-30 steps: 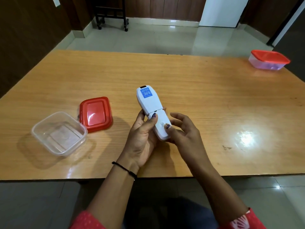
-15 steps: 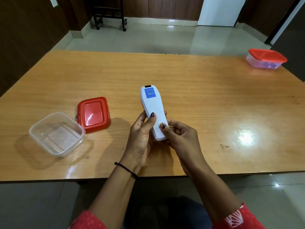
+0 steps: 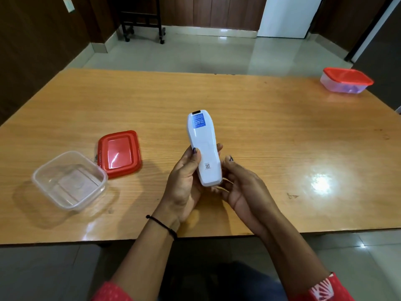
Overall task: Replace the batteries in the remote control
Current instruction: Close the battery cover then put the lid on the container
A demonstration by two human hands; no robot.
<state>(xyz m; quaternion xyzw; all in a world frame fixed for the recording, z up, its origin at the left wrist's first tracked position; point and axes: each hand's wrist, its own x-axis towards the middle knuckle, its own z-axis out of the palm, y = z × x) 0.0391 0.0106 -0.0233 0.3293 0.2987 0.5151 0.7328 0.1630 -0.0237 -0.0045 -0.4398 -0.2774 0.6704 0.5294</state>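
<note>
A white remote control [image 3: 204, 148] is held back side up over the near middle of the wooden table [image 3: 260, 127]. A blue sticker sits near its far end and a small code label on the battery cover, which lies flush with the body. My left hand [image 3: 184, 183] wraps the remote's lower left side, thumb on its edge. My right hand [image 3: 240, 187] cups the lower right end, thumb beside the cover. No batteries are visible.
An empty clear plastic container [image 3: 69, 181] stands at the near left, its red lid [image 3: 119, 153] lying beside it. A second container with a red lid on [image 3: 347, 81] sits at the far right corner. Tiled floor lies beyond the table.
The battery cover, which stood offset from the body a second ago, now sits flush. My right thumb has slid off the cover to the remote's right side.
</note>
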